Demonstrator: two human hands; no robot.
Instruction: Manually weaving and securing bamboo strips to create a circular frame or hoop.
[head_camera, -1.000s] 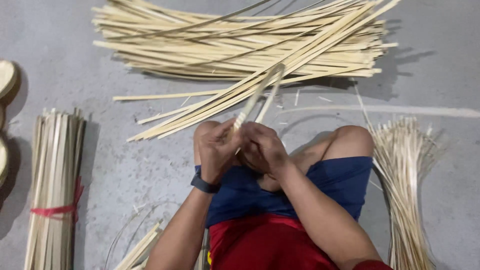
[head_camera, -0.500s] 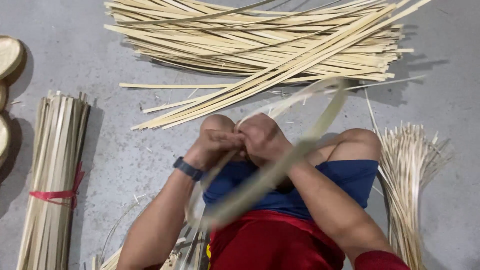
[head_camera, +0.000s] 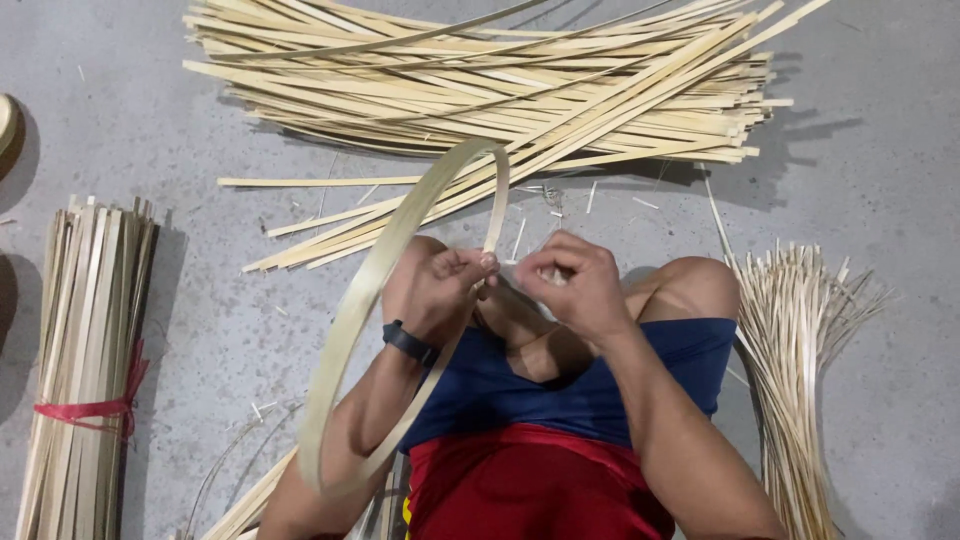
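Note:
I sit on a grey floor with my knees drawn up. My left hand (head_camera: 440, 290), with a dark band on its wrist, pinches the end of a pale bamboo strip (head_camera: 355, 310) bent into a large hoop. The hoop arcs up past my left forearm and curves down beside my lap. My right hand (head_camera: 575, 285) is curled close beside the left, fingertips pinched together near the strip's end; whether it touches the strip is unclear.
A big heap of long bamboo strips (head_camera: 500, 85) lies across the floor ahead. A bundle of flat strips tied with red cord (head_camera: 85, 370) lies at the left. Thin splints (head_camera: 800, 370) fan out at the right. A round wooden edge (head_camera: 8, 120) shows far left.
The straight strip I held upright a second ago is now bent round into a hoop. It swung from my right side over to my left, and my hands moved slightly apart.

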